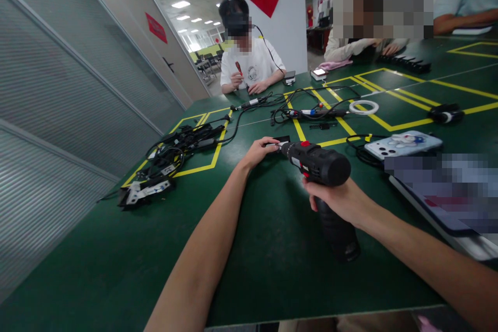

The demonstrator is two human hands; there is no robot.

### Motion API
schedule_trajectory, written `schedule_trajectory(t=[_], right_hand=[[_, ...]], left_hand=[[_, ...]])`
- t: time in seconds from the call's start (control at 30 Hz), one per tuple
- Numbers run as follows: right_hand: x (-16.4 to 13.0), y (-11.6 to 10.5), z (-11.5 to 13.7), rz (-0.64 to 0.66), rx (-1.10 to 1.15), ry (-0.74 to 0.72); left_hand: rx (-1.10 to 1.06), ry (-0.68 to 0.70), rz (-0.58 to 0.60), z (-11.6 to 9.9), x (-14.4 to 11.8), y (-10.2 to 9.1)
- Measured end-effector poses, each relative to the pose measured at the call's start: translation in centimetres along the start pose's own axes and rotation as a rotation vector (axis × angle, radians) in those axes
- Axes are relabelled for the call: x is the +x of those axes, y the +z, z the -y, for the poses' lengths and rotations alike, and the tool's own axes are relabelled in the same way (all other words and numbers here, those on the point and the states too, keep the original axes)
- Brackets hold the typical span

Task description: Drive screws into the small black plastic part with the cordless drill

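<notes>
My right hand (337, 199) grips a black cordless drill (321, 165) by its handle, with the battery base resting on the green table (116, 259). The drill's chuck points left at a small black part (280, 140). My left hand (260, 151) holds that small part against the tabletop, fingers pinched at the drill's tip.
A heap of black cables and parts (171, 158) lies to the left inside yellow tape lines. A phone (402, 144), a white ring (363, 107) and more cables (307, 109) lie ahead. A person (249, 62) with a red screwdriver sits across; others sit far right.
</notes>
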State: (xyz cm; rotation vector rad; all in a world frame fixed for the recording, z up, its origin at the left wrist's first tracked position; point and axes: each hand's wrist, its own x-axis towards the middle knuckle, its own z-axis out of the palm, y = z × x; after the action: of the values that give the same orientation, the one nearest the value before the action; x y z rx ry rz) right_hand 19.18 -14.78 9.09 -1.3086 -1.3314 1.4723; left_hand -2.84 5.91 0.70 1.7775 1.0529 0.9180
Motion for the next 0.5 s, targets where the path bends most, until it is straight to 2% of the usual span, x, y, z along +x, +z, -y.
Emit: schedule_trajectory(t=[0.5], right_hand=[[-0.06,0.11,0.01,-0.014,-0.002,0.007]], left_hand=[[0.007,0.022,0.001,0.43,0.21,-0.1]])
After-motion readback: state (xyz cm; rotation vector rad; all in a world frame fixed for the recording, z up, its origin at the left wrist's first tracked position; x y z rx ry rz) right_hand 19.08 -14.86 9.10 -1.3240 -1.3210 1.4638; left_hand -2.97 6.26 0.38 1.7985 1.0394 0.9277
